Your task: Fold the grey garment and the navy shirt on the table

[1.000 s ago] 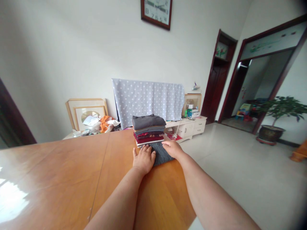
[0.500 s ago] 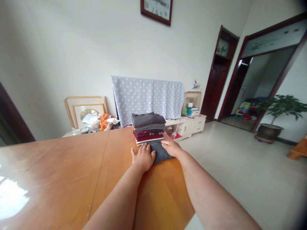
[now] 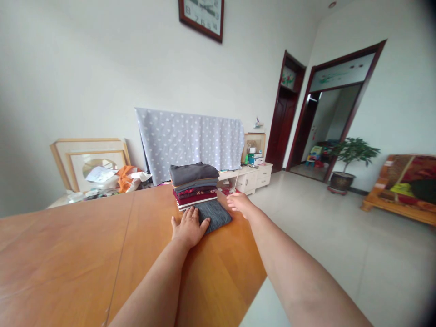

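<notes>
A dark blue-grey folded garment (image 3: 215,216) lies flat on the wooden table (image 3: 150,254), at the near side of a stack of folded clothes (image 3: 195,175). The stack shows dark grey on top, then grey-blue, maroon and striped layers. With fingers spread, my left hand (image 3: 190,226) rests on the garment's left edge. My right hand (image 3: 241,204) hovers just beyond its right side, apart from it, fingers loosely extended and holding nothing.
Behind the table a polka-dot cloth (image 3: 194,141) hangs over something on a white cabinet (image 3: 250,180). Picture frames (image 3: 91,145) and an orange bag (image 3: 126,178) sit at the left. A potted plant (image 3: 343,181) and a wooden sofa (image 3: 405,190) stand at the right.
My right hand has come off the folded garment and moved to its right. The left hand stays on the garment. The camera view has turned to the right.
</notes>
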`<state>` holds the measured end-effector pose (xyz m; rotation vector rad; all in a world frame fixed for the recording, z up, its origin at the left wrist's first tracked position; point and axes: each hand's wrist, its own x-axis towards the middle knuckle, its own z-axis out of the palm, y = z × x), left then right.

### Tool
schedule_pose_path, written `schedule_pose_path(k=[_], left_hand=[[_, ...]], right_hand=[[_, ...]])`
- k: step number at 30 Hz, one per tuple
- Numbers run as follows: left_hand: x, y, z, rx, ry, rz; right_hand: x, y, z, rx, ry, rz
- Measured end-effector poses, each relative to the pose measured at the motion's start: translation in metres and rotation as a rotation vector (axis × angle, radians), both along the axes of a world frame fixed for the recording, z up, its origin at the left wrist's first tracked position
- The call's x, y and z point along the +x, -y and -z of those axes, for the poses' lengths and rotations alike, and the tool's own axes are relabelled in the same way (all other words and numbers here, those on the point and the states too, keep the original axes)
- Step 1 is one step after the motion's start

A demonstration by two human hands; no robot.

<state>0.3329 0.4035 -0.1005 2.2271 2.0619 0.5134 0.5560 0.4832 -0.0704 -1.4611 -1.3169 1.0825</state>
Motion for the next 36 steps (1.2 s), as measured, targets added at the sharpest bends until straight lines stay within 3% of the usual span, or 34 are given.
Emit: schedule_pose_path(k=[5, 11, 26, 36], left_hand=[[0.0, -0.001, 0.0, 0.008, -0.003, -0.006], [0.002, 0.0, -0.002, 0.008, -0.018, -0.01], [0.004, 0.001, -0.003, 0.002, -0.018, -0.021], [0.003, 0.001, -0.003, 0.007, -0.011, -0.012]], right_hand=[[0.017, 0.035, 0.0, -0.151, 0.09, 0.077], [0.018, 0.06, 0.004, -0.22, 0.048, -0.016], [0.004, 0.064, 0.009, -0.254, -0.19, -0.146], [0.002, 0.063, 0.01, -0.237, -0.002, -0.127]])
